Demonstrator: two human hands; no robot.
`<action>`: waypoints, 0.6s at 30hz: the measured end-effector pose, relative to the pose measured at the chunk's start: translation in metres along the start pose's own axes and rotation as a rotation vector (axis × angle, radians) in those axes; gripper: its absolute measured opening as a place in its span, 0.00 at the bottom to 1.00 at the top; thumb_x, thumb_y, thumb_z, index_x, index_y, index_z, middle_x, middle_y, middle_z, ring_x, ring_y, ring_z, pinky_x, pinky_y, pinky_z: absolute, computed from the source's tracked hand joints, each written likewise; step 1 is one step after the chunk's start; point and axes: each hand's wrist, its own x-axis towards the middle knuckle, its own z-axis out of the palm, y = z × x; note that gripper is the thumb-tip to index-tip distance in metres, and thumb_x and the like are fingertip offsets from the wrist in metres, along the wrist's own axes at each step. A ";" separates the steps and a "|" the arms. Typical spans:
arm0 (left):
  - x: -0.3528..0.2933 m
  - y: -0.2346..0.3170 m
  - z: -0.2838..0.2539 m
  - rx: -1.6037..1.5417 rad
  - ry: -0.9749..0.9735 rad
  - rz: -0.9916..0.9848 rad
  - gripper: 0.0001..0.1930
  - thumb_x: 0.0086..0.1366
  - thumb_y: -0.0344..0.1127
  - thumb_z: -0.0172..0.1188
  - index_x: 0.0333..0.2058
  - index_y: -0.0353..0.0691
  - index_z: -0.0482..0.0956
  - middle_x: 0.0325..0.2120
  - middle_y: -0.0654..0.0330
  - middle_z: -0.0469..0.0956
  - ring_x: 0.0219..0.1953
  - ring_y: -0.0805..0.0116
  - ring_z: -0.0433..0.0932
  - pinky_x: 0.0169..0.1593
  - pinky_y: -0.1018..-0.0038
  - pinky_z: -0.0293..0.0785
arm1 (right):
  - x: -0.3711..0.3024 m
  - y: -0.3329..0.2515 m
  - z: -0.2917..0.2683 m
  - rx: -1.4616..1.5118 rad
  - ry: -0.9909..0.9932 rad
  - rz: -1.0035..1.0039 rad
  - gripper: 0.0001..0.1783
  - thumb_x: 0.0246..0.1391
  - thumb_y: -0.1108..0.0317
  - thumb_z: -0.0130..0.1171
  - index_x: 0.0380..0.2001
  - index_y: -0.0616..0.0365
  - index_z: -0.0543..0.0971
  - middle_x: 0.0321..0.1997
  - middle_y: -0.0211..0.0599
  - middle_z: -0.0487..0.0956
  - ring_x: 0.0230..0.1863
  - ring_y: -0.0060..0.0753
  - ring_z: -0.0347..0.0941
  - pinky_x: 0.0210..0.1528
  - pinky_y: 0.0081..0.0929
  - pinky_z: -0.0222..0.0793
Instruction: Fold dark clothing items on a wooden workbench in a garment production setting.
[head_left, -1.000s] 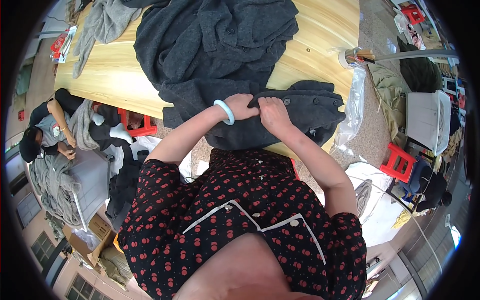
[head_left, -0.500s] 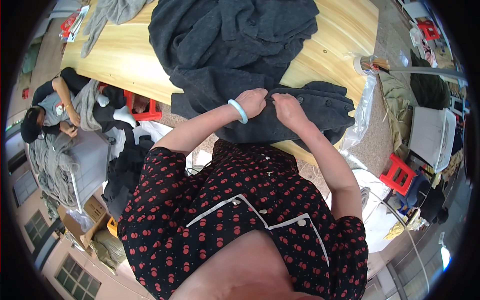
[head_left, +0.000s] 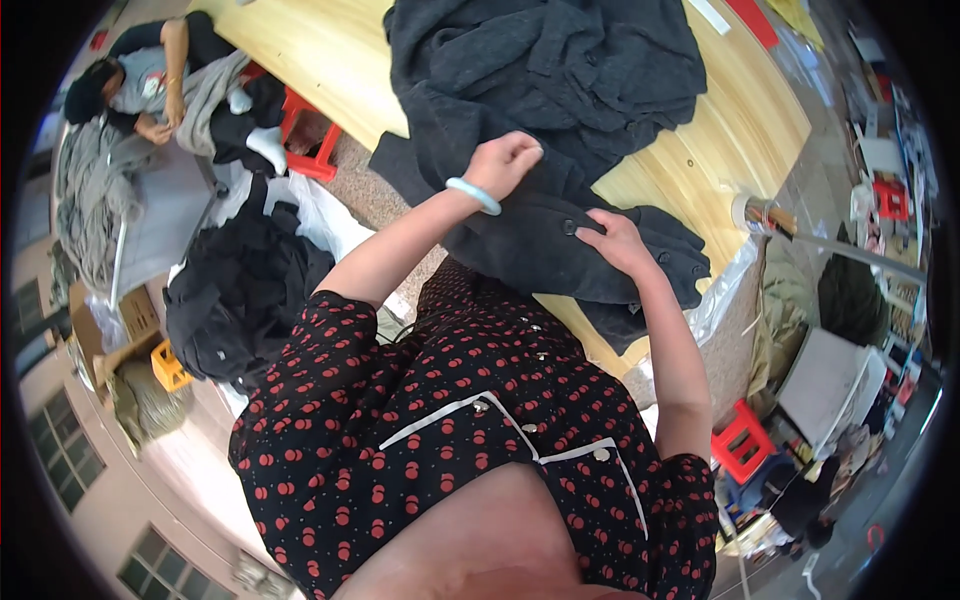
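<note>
A dark grey buttoned garment lies across the near edge of the wooden table. My right hand pinches its buttoned edge between thumb and fingers, just right of a dark button. Raised a little over the cloth, my left hand has its fingertips drawn together. Whatever is between them, if anything, is too small to name. A pale bangle circles my left wrist. Beyond both hands is a heap of similar dark grey clothing.
A container of thin sticks stands at the table's right edge, near clear plastic sheeting. At left, a seated person handles grey cloth beside a red stool. Black clothing is piled at my left; another red stool stands right.
My hands were together on the garment's edge and are now apart. The left has lifted up and away; the right remains on the buttoned edge. The view has turned.
</note>
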 end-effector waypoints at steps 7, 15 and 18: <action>-0.126 0.047 -0.006 0.421 -0.230 0.179 0.54 0.29 0.45 0.72 0.55 0.41 0.48 0.54 0.44 0.47 0.57 0.46 0.49 0.53 0.63 0.60 | -0.065 -0.078 -0.016 0.379 -0.282 -0.133 0.08 0.42 0.71 0.55 0.26 0.64 0.71 0.24 0.22 0.70 0.28 0.12 0.61 0.31 0.16 0.61; -0.198 0.076 0.033 -0.120 -0.056 0.134 0.22 0.45 0.35 0.62 0.39 0.35 0.68 0.33 0.52 0.73 0.39 0.60 0.72 0.43 0.69 0.67 | -0.101 -0.127 -0.002 0.520 -0.464 -0.310 0.12 0.41 0.74 0.54 0.33 0.64 0.71 0.31 0.28 0.72 0.34 0.18 0.66 0.39 0.16 0.61; -0.228 0.059 0.015 -0.466 0.225 0.086 0.18 0.48 0.35 0.60 0.38 0.35 0.70 0.32 0.56 0.75 0.37 0.70 0.72 0.43 0.71 0.66 | -0.081 -0.141 0.020 0.651 -0.504 -0.399 0.19 0.44 0.75 0.53 0.43 0.64 0.68 0.40 0.32 0.71 0.41 0.19 0.65 0.44 0.14 0.58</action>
